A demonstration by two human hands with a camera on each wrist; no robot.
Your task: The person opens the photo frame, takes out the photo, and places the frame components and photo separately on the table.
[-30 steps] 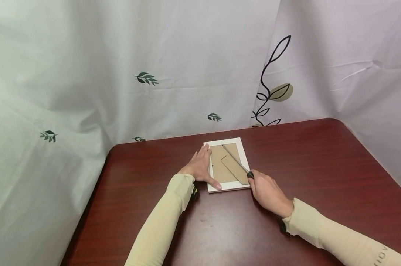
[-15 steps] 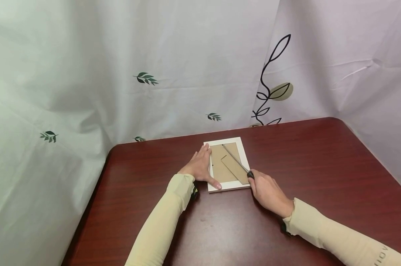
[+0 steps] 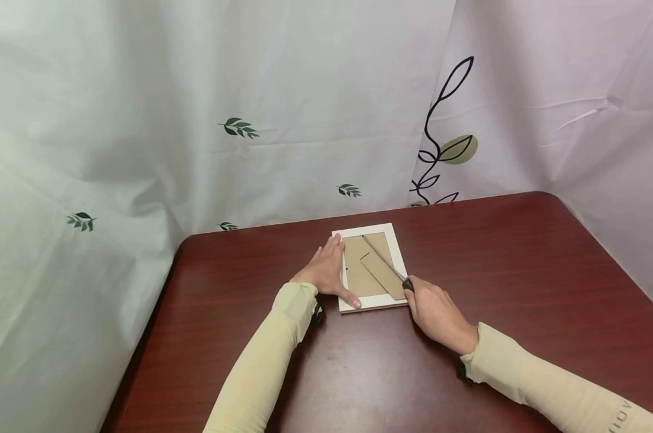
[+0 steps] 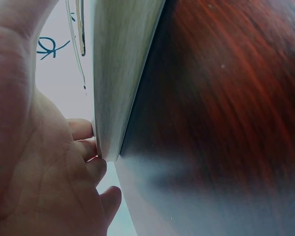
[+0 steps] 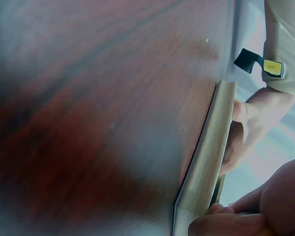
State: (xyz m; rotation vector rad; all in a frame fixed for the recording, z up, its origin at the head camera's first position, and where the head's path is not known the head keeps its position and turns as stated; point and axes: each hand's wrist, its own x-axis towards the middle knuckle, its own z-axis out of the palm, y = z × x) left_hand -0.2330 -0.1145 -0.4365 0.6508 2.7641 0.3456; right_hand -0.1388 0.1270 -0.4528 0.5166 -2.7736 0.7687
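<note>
A white picture frame (image 3: 398, 252) lies face down on the table, its brown backing board (image 3: 358, 281) and slanted stand leg (image 3: 383, 275) facing up. My left hand (image 3: 326, 267) rests along the frame's left side, fingers extended to the upper left corner and thumb on the bottom border. In the left wrist view, fingertips (image 4: 82, 129) touch the frame's side (image 4: 123, 73). My right hand (image 3: 440, 313), at the lower right corner, grips the black handle of a screwdriver (image 3: 383, 257). Its thin metal shaft crosses the backing diagonally, the tip at a small dark tab near the top edge.
A dark red wooden table (image 3: 521, 270) carries the frame close to its back edge. Behind it hangs a pale curtain (image 3: 304, 90) printed with leaves. The left wrist's strap (image 5: 258, 61) shows in the right wrist view.
</note>
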